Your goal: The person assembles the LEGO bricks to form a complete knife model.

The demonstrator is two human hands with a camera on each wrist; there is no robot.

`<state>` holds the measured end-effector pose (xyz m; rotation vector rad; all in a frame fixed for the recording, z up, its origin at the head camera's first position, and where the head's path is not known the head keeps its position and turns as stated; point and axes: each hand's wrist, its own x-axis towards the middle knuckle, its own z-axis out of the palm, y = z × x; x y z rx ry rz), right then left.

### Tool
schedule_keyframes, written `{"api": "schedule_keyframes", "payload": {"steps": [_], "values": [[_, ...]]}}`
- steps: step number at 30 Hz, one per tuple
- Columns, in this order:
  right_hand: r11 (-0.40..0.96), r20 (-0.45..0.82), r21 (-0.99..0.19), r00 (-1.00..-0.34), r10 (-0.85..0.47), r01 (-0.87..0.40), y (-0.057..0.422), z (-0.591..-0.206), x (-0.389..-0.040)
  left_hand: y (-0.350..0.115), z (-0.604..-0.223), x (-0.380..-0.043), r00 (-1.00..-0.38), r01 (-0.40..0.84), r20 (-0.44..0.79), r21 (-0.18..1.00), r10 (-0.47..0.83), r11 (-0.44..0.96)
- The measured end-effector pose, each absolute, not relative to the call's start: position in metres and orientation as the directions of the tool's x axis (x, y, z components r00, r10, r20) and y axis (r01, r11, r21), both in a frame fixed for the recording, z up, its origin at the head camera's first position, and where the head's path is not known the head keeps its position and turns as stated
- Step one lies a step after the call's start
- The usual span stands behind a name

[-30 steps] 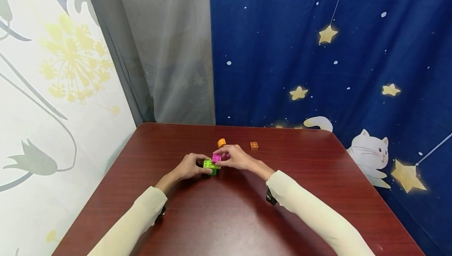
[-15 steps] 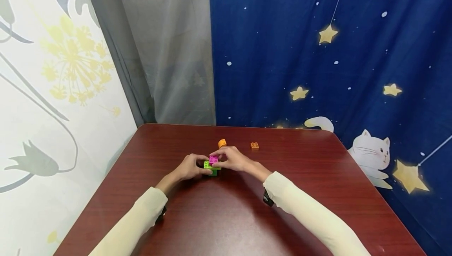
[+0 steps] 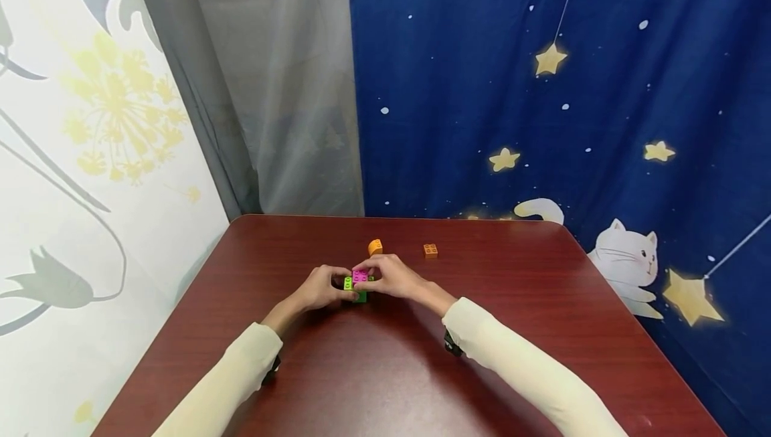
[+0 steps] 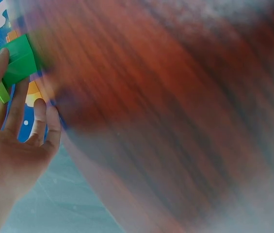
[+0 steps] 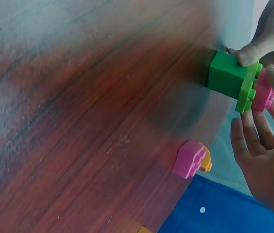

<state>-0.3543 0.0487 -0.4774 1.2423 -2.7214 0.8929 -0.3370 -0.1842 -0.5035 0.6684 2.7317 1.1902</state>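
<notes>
My left hand (image 3: 322, 288) grips a toy block stack from the left, thumb on the near side. The stack has a dark green block (image 5: 226, 75) under a wider lime green plate (image 5: 246, 90). From the right, my right hand (image 3: 394, 278) pinches a small pink brick (image 3: 359, 277) between thumb and fingers. That pink brick (image 5: 262, 92) lies right against the plate's studs, covering part of them. In the left wrist view, the thumb lies across the green block (image 4: 23, 60), with fingers behind it.
A second pink brick (image 5: 190, 158) stands on the table beyond my right hand, with a rounded orange brick (image 3: 375, 247) behind it. Farther right sits a square orange brick (image 3: 430, 251). The brown table (image 3: 385, 370) ends at a grey and blue curtain (image 3: 446, 109).
My right hand has moved left with the pink brick, from the stack's right end to over the middle of the lime plate. The left hand keeps its grip on the stack.
</notes>
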Motion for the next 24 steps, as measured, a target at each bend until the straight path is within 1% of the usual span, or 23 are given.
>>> {"api": "schedule_keyframes", "payload": {"steps": [7, 15, 20, 24], "values": [[0.546, 0.258, -0.479, -0.705, -0.661, -0.687, 0.044, -0.478, -0.352, -0.184, -0.505, -0.338, -0.889, 0.39, 0.121, 0.707, 0.441, 0.59], [0.576, 0.241, -0.477, -0.729, -0.64, -0.664, 0.042, -0.48, -0.351, -0.185, -0.507, -0.337, -0.894, 0.379, 0.111, 0.705, 0.435, 0.599], [0.573, 0.266, -0.497, -0.743, -0.614, -0.652, 0.043, -0.489, -0.35, -0.187, -0.508, -0.335, -0.893, 0.377, 0.113, 0.716, 0.436, 0.587], [0.553, 0.309, -0.515, -0.744, -0.593, -0.655, 0.046, -0.493, -0.351, -0.185, -0.508, -0.337, -0.889, 0.39, 0.135, 0.724, 0.438, 0.569]]}}
